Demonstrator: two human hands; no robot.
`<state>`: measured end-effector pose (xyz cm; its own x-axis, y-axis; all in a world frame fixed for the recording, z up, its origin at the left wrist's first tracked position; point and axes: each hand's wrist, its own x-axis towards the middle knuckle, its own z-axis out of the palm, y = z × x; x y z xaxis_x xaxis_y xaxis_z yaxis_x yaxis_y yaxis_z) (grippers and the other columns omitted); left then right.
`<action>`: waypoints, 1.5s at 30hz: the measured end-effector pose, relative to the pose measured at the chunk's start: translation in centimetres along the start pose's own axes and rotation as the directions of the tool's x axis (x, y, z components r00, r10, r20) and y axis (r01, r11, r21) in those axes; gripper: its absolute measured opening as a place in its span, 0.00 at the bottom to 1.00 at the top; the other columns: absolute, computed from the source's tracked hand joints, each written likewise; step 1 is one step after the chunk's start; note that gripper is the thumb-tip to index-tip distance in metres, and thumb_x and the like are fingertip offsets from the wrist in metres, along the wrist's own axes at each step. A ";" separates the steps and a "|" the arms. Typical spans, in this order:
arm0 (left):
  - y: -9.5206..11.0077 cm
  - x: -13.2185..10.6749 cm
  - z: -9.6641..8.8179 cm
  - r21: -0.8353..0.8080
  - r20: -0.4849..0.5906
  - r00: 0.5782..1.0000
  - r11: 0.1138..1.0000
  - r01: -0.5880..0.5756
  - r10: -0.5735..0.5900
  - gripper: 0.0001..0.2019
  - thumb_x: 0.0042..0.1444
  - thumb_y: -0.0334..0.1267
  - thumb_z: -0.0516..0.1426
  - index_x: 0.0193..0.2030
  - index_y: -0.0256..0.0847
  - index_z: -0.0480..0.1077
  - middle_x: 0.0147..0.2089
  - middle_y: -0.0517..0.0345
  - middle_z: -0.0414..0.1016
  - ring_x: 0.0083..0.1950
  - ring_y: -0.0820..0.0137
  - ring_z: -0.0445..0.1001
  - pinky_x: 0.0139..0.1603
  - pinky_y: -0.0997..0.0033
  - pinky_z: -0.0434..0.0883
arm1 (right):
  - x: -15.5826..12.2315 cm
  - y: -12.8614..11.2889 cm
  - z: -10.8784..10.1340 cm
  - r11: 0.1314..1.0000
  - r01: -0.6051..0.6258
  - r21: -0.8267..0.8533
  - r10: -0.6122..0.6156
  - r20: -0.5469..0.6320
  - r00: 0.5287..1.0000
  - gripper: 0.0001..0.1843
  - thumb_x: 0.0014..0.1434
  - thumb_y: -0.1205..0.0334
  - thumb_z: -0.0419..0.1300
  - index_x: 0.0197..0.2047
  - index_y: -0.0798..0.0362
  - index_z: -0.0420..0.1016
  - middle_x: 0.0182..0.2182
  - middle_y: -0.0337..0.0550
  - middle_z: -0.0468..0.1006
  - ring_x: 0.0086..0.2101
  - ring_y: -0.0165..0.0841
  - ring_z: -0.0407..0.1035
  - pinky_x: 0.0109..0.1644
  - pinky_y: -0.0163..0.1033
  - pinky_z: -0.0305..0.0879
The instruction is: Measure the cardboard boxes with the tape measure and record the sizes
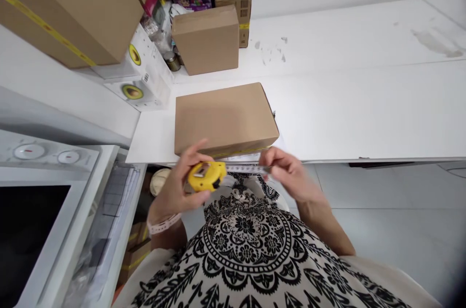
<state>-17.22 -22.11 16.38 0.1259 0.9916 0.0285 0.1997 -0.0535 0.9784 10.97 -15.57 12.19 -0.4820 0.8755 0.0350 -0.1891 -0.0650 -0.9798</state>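
Note:
A yellow tape measure (208,177) sits in my left hand (178,184), its case gripped between thumb and fingers. Out of the case runs a short length of white blade (243,169), drawn toward the right. My right hand (286,172) pinches the blade's free end between thumb and fingers. Both hands hover just in front of the table edge, above my lap. Right behind them a closed brown cardboard box (224,116) lies on the white table, near its front edge. Motion slightly blurs the blade and the fingertips.
More cardboard boxes (207,41) stand at the back left of the white table (349,104). White cartons with avocado pictures (145,75) carry a large box (73,7). At left is a microwave (36,201), with papers (116,191) on a shelf beside it.

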 end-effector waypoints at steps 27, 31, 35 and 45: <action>-5.1 8.1 -9.8 -0.300 -0.534 0.840 0.951 -0.080 -0.098 0.26 0.43 0.49 0.71 0.47 0.39 0.73 0.34 0.56 0.81 0.32 0.63 0.82 0.29 0.64 0.82 | 12.0 2.9 -5.5 0.998 -0.054 -0.025 0.036 -0.469 0.882 0.25 0.57 0.38 0.65 0.28 0.47 0.61 0.26 0.38 0.66 0.31 0.34 0.66 0.39 0.45 0.68; -5.2 8.4 -9.7 -0.326 -0.510 0.852 0.943 -0.066 -0.116 0.26 0.44 0.49 0.71 0.47 0.40 0.72 0.33 0.57 0.82 0.30 0.64 0.82 0.27 0.68 0.79 | 11.9 2.9 -5.2 1.000 -0.009 -0.016 -0.001 -0.530 0.848 0.20 0.54 0.42 0.69 0.35 0.46 0.67 0.31 0.38 0.72 0.33 0.33 0.69 0.39 0.44 0.71; -5.3 8.4 -9.8 -0.346 -0.499 0.856 0.937 -0.054 -0.135 0.27 0.44 0.51 0.71 0.47 0.40 0.71 0.33 0.57 0.82 0.30 0.64 0.82 0.29 0.65 0.80 | 11.9 3.1 -5.0 0.999 0.003 -0.036 -0.022 -0.548 0.836 0.20 0.53 0.44 0.70 0.36 0.47 0.69 0.32 0.38 0.73 0.31 0.32 0.68 0.36 0.41 0.71; -4.7 9.0 -9.7 -0.293 -0.509 0.844 0.956 0.012 -0.167 0.28 0.43 0.51 0.69 0.47 0.38 0.71 0.32 0.57 0.81 0.26 0.64 0.80 0.27 0.62 0.80 | 11.8 2.8 -4.8 0.999 -0.016 -0.038 -0.009 -0.569 0.822 0.20 0.52 0.44 0.71 0.33 0.48 0.69 0.28 0.36 0.70 0.26 0.28 0.63 0.29 0.37 0.63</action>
<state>-26.42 -11.80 13.98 -0.4218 0.9060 -0.0347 -0.0919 -0.0046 0.9958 8.85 -3.13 8.95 0.0923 0.9929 -0.0745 -0.1488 -0.0603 -0.9870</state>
